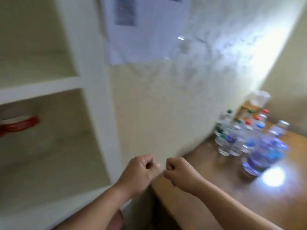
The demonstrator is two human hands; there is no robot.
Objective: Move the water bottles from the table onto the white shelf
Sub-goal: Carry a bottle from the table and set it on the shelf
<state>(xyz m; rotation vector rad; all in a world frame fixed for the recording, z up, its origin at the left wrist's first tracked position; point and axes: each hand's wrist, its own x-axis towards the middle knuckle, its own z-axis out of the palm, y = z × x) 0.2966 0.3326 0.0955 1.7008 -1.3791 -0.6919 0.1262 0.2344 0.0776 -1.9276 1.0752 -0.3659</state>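
At the far left stands the white shelf [79, 82], its upper compartment bare in the part that shows. In the compartment below it, a red-and-white thing [21, 124] sits at the frame's edge, too blurred to name. Right of the shelf is a pale wall [149, 105] with a sheet of paper [142, 30] stuck high on it.

Low in the middle, the left hand [141, 171] is curled into a fist in front of the wall, with nothing seen in it. Just beside it, apart by a narrow gap, the right hand [180, 171] is likewise balled up and holds nothing, hanging over the near corner of the wooden worktop [216, 188].

The bottles [245, 138] stand upright in a tight cluster on the worktop at the right, close to the wall and well apart from both hands. Their caps are green, red and blue. Behind them, near the corner, is a clear, blurred container [260, 97].
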